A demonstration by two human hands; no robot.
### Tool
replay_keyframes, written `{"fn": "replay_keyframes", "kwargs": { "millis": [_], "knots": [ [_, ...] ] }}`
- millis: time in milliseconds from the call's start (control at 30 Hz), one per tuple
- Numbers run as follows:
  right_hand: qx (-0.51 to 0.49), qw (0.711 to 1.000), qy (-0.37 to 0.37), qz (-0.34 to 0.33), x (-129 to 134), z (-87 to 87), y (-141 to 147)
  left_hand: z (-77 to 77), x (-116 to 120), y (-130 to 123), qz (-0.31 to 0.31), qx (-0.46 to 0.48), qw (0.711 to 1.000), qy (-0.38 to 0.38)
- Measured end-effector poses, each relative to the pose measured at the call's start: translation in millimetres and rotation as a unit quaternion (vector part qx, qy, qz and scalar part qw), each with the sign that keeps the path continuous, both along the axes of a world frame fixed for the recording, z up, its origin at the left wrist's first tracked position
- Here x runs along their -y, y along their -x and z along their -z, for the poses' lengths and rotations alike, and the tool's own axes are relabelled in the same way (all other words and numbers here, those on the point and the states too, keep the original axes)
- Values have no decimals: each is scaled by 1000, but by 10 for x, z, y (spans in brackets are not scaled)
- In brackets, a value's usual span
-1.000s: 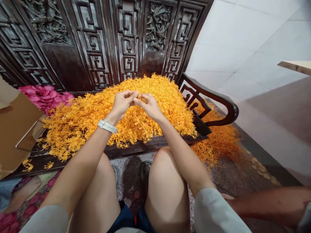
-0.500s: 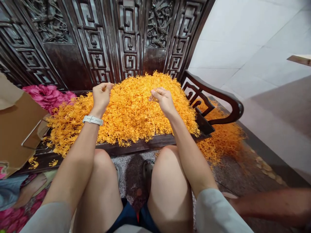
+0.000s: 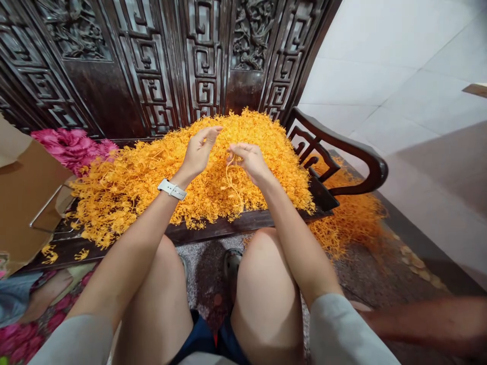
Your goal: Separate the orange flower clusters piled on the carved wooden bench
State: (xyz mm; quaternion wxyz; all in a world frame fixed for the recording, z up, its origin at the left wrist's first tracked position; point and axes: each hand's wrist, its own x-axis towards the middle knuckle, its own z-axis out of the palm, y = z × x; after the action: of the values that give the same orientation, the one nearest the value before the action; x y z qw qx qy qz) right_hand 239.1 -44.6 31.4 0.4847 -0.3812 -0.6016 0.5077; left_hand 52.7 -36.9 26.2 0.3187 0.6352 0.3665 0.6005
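1. Pinching the top of a thin, curling yellow-orange strand [image 3: 228, 177] between thumb and fingers, our right hand [image 3: 249, 158] is over a broad heap of spidery yellow-orange flower pieces [image 3: 201, 195].
2. The strand dangles below those fingertips, against the front of the heap, where its lower end blends into the same colour.
3. Our left hand [image 3: 200, 152] is over the heap too, apart from the right one, its fingers close together and extended towards it; we cannot tell whether its tips grip anything.
4. We wear a pale-strapped wristwatch [image 3: 172, 189] on the left wrist, in front of the heap.
5. Beneath the heap we see a glossy, dark, carved wooden bench [image 3: 224, 227], its curved armrest [image 3: 378, 172] to the heap's right.
6. Left of the heap sit bright pink ruffled flowers [image 3: 68, 149] and, nearer us, a brown cardboard box [image 3: 30, 197].
7. Right of the heap, lower down, lies a tangled orange pile [image 3: 350, 218]; nearer us than that pile, another person's blurred forearm [image 3: 426, 322] reaches in.
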Motion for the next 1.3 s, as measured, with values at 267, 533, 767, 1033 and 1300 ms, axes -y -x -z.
{"fn": "replay_keyframes", "kwargs": {
  "millis": [267, 533, 767, 1033, 1300],
  "knots": [
    [-133, 986, 94, -44, -6, -18, 2, 208, -94, 112, 41, 52, 993, 103],
    [-76, 982, 43, -167, 272, -290, 129, 223, -395, 150, -91, 334, 906, 244],
    [-100, 985, 3, -138, 421, -461, -1, 391, -471, 683, -93, 361, 904, 211],
    [-144, 984, 39, -99, 207, -306, -38, 277, -425, 367, -96, 34, 990, 96],
    [-148, 982, 95, -65, 59, -188, 0, -36, 75, 80, 59, -40, 997, 1]
  ]
}}
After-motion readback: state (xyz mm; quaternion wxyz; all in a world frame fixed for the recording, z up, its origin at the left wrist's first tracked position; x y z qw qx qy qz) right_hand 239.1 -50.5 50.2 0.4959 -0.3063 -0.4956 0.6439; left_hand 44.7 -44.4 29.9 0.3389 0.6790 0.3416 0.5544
